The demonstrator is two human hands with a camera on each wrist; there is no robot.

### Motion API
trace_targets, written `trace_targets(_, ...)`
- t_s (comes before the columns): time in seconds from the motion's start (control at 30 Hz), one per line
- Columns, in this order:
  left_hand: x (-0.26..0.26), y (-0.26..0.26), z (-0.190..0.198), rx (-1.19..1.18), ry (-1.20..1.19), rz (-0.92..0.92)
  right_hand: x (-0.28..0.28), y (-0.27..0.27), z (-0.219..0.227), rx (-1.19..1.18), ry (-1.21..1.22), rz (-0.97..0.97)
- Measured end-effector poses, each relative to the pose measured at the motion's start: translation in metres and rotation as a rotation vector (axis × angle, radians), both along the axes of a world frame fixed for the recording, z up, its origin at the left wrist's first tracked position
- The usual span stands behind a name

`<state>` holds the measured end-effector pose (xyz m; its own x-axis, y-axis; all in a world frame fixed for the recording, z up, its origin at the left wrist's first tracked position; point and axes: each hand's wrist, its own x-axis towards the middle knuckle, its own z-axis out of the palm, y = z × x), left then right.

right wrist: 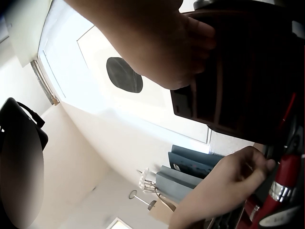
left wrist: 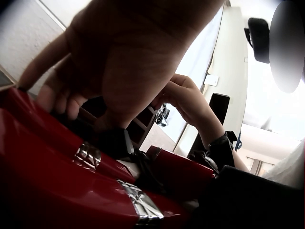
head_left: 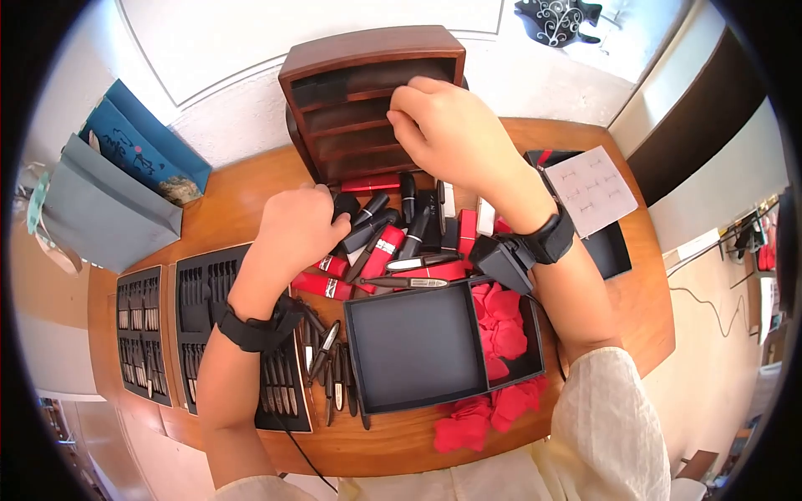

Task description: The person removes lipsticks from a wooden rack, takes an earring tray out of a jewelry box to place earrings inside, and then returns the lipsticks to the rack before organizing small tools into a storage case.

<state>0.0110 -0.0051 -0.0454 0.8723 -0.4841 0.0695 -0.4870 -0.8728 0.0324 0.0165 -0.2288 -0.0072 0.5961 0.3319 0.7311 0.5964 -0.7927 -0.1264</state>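
Observation:
My left hand reaches into a heap of cosmetics, its thumb and fingers around a black tube mostly hidden by the hand. In the left wrist view, the thumb of that left hand lies at a black piece, close over shiny red cases with silver bands. My right hand is raised at the top compartment of a dark wooden tiered rack, fingers curled in. From the right wrist view, the right hand overlaps the rack; whatever lies between its fingers is hidden, so I cannot tell what it holds.
A black two-part box with red petals stands at the front. Trays of slim tubes lie left, loose pens beside the box. Paper bags stand back left; a patterned card leans over a box at right.

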Motion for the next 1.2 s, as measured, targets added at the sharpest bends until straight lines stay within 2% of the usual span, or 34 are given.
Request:
trace_targets(0.07,-0.001,0.001,-0.001,-0.006,0.000,-0.015,-0.005,-0.008,0.003,-0.046,0.008,0.011)
trace_targets(0.13,0.000,0.001,-0.003,0.004,-0.014,-0.021,-0.017,-0.033,0.019,-0.051,0.104,-0.101)
trace_targets(0.2,0.001,0.000,-0.003,-0.001,-0.008,-0.026,-0.023,-0.086,0.030,-0.001,0.304,-0.167)
trace_targets(0.27,-0.001,0.001,-0.003,-0.002,0.001,-0.023,-0.014,-0.149,0.036,-0.162,0.386,-0.273)
trace_targets(0.3,-0.002,0.000,-0.003,0.002,-0.003,-0.020,-0.006,-0.172,0.037,-0.213,0.495,-0.422)
trace_targets(0.33,-0.001,0.000,-0.003,0.005,-0.013,-0.017,0.003,-0.196,0.035,-0.261,0.597,-0.572)
trace_targets(0.37,-0.001,0.000,-0.003,0.006,-0.016,-0.016,0.017,-0.232,0.018,-0.260,0.594,-0.571)
trace_targets(0.4,-0.001,0.001,-0.004,0.018,-0.032,-0.036,0.031,-0.271,-0.008,-0.278,0.701,-0.650)
trace_targets(0.43,-0.001,0.001,-0.004,0.029,-0.049,-0.055,0.031,-0.271,-0.011,-0.297,0.805,-0.729)
trace_targets(0.47,0.000,0.001,-0.004,0.026,-0.053,-0.053,0.027,-0.274,-0.013,-0.299,0.801,-0.728)
trace_targets(0.53,-0.001,0.001,-0.005,0.033,-0.042,-0.043,0.002,-0.267,-0.019,0.096,1.153,-0.802)
trace_targets(0.67,-0.002,0.000,-0.002,0.023,0.006,0.001,-0.023,-0.256,-0.014,-0.020,1.294,-0.702)
trace_targets(0.73,-0.001,0.000,-0.002,0.025,0.001,-0.001,-0.029,-0.258,-0.018,0.108,1.264,-0.617)
trace_targets(0.87,-0.001,0.000,-0.002,0.029,0.005,0.023,-0.039,-0.254,-0.017,0.172,1.270,-0.629)
trace_targets(0.93,-0.001,0.001,-0.001,0.063,-0.037,-0.039,-0.022,-0.272,-0.028,0.071,1.259,-0.458)
trace_targets(0.97,-0.001,0.001,-0.001,0.065,-0.036,-0.039,-0.014,-0.271,-0.024,0.073,1.260,-0.456)
trace_targets(1.03,-0.001,-0.001,0.001,0.059,-0.002,-0.022,-0.001,-0.262,-0.021,-0.149,1.196,-0.222)
trace_targets(1.2,-0.002,0.000,-0.001,0.042,-0.016,-0.010,0.018,-0.225,-0.021,-0.311,1.179,-0.128)
